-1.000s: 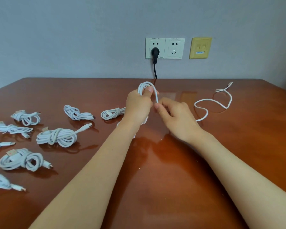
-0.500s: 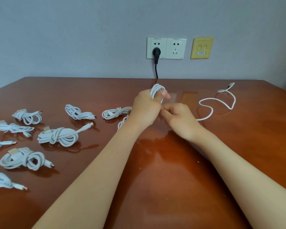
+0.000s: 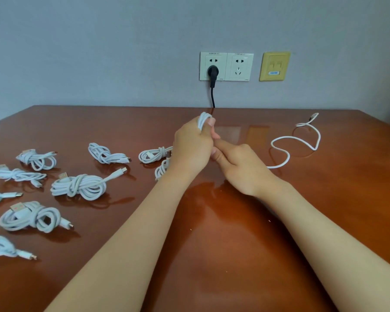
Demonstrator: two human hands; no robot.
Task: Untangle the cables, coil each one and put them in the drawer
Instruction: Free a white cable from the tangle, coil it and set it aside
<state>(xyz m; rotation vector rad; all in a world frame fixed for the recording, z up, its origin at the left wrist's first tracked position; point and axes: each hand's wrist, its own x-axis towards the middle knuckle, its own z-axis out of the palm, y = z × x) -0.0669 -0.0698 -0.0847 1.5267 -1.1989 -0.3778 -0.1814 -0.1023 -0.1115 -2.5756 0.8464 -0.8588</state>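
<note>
Most of the coiling looks done: tied white bundles lie across the left of the surface, but none is in a drawer, which is out of view. Your left hand is clamped round the loops of the current cable, mid-surface, with your right hand pressed against it, its grip hidden, so I cannot tell if it holds anything. The loose tail snaking to the far right remains to be wound in.

Even soft daylight, bright enough. Glossy worktop shows glare patch and reflections near far edge. Shadows faint. Wide-angle bending at edges. Focus sharp, slight softness on hands.
</note>
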